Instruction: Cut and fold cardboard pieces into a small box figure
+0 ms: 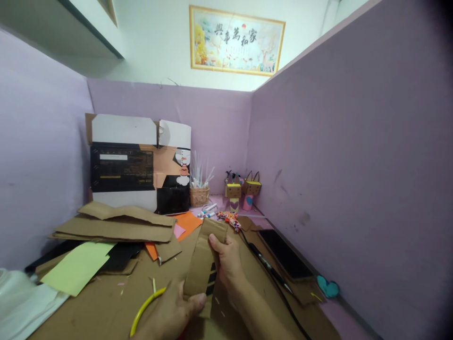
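A long folded piece of brown cardboard [200,269] with black stripes on its right side is held between both hands, tilted over the desk. My left hand [177,307] grips its lower end, with the thumb lying across the front. Higher up, my right hand [226,259] pinches the right edge near the top, thumb on the face. A yellow curved handle [146,304] shows beside my left hand; the rest of that tool is hidden.
Cardboard sheets [116,226] and green paper [79,267] lie at left. A flattened box [123,165] and a straw basket [200,195] stand behind. At right are a black phone [285,253], a corded black tool [269,267] and a teal heart [327,286].
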Demonstrator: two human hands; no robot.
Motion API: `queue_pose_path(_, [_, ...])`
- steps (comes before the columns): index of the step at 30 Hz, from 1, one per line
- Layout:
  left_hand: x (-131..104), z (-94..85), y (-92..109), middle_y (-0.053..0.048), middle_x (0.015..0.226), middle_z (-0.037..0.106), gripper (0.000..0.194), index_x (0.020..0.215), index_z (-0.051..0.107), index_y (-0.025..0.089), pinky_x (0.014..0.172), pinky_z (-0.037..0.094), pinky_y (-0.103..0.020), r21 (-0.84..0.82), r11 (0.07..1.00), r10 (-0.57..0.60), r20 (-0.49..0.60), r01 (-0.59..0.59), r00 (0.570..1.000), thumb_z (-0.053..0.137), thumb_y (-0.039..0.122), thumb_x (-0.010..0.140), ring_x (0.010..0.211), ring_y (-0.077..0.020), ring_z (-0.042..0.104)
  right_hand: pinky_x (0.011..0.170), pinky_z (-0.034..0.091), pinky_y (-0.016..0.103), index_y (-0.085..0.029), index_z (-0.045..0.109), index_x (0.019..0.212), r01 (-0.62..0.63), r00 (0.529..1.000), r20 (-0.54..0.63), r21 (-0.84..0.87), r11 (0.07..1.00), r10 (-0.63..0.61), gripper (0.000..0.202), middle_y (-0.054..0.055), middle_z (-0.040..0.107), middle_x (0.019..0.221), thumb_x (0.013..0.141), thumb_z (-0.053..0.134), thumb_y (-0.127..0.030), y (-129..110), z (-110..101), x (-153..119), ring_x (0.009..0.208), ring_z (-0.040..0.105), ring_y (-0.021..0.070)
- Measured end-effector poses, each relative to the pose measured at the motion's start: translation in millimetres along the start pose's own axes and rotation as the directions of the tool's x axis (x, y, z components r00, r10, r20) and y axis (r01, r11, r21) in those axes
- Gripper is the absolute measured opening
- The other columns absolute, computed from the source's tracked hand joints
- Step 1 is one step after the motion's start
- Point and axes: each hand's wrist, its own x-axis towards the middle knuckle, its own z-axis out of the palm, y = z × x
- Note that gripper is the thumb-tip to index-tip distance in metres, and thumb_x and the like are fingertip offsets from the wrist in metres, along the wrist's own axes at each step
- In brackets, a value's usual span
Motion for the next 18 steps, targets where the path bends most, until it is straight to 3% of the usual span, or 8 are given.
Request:
queue_pose_path(4, [0,-11.2,-1,0.0,0.056,0.061,0.029,0.069,0.062,0.02,0.053,0.041,-0.025,0.119,0.989,0.09,0.021,-0.091,0.996,0.065,0.047,0.059,0.057,-0.0183,0.055,0.061,0.049,0.031,-0.013,0.067,0.083,-0.075,0.987,0.14,-0.052,0.996,0.082,0.033,0.005,0.07,0.07,0.056,0.073,-0.031,-8,1,-6,0.059,0.063,0.0185])
queue_pose_path(6, [5,-28.5,2,0.002,0.042,0.05,0.039,0.051,0.055,0.016,0.041,0.03,-0.021,0.172,0.982,0.071,0.032,-0.075,0.997,0.064,0.053,0.058,0.041,-0.0108,0.042,0.058,0.048,0.028,-0.012,0.067,0.081,-0.126,0.963,0.219,-0.152,0.98,0.158,0.034,0.004,0.068,0.067,0.054,0.074,-0.032,-11,3,-14,0.056,0.06,0.0161])
queue_pose_path(8, [9,-47.3,8,0.001,0.049,0.055,0.046,0.061,0.057,0.013,0.037,0.021,-0.019,0.074,0.991,0.121,-0.079,-0.115,0.99,0.058,0.059,0.063,0.036,-0.006,0.032,0.056,0.046,0.025,-0.011,0.068,0.078,-0.17,0.909,0.322,-0.293,0.941,0.265,0.031,0.002,0.066,0.063,0.054,0.073,-0.03,-13,7,-24,0.053,0.057,0.0129])
queue_pose_path(10, [8,-61.1,15,-0.001,0.066,0.062,0.047,0.08,0.06,0.014,0.04,0.026,-0.018,-0.074,0.979,0.178,-0.161,-0.191,0.971,0.064,0.055,0.06,0.045,-0.0075,0.043,0.052,0.042,0.022,-0.011,0.067,0.072,-0.168,0.835,0.415,-0.432,0.886,0.361,0.023,-0.001,0.061,0.059,0.054,0.071,-0.026,-12,10,-34,0.049,0.051,0.0094])
queue_pose_path(12, [5,-66.8,20,-0.002,0.073,0.064,0.042,0.082,0.061,0.014,0.049,0.036,-0.019,-0.126,0.967,0.207,-0.118,-0.222,0.971,0.072,0.045,0.056,0.059,-0.0119,0.054,0.045,0.036,0.018,-0.011,0.064,0.062,-0.142,0.789,0.446,-0.536,0.832,0.422,0.013,-0.004,0.053,0.052,0.056,0.068,-0.022,-8,12,-41,0.044,0.044,0.0059])
queue_pose_path(15, [0,-64.4,20,-0.005,0.073,0.066,0.03,0.076,0.063,0.012,0.059,0.042,-0.023,-0.069,0.97,0.238,0.069,-0.233,0.969,0.072,0.036,0.059,0.068,-0.0168,0.058,0.04,0.027,0.016,-0.012,0.059,0.054,-0.129,0.751,0.465,-0.592,0.795,0.468,0.01,-0.007,0.044,0.048,0.058,0.065,-0.019,-5,13,-45,0.041,0.035,0.0031])
queue_pose_path(16, [-1,-62.7,18,-0.005,0.072,0.066,0.027,0.075,0.064,0.012,0.059,0.042,-0.023,-0.056,0.967,0.252,0.079,-0.249,0.964,0.071,0.034,0.061,0.067,-0.0167,0.058,0.041,0.026,0.015,-0.012,0.059,0.055,-0.134,0.74,0.474,-0.592,0.795,0.477,0.01,-0.007,0.044,0.048,0.058,0.066,-0.019,-7,12,-45,0.041,0.034,0.003])
queue_pose_path(18, [-1,-60.9,15,-0.003,0.066,0.065,0.022,0.069,0.062,0.013,0.054,0.04,-0.021,-0.085,0.955,0.285,-0.018,-0.286,0.958,0.07,0.032,0.062,0.06,-0.0138,0.056,0.043,0.03,0.015,-0.012,0.063,0.061,-0.151,0.709,0.491,-0.595,0.789,0.506,0.011,-0.007,0.05,0.052,0.058,0.068,-0.021,-16,8,-39,0.044,0.04,0.0041])
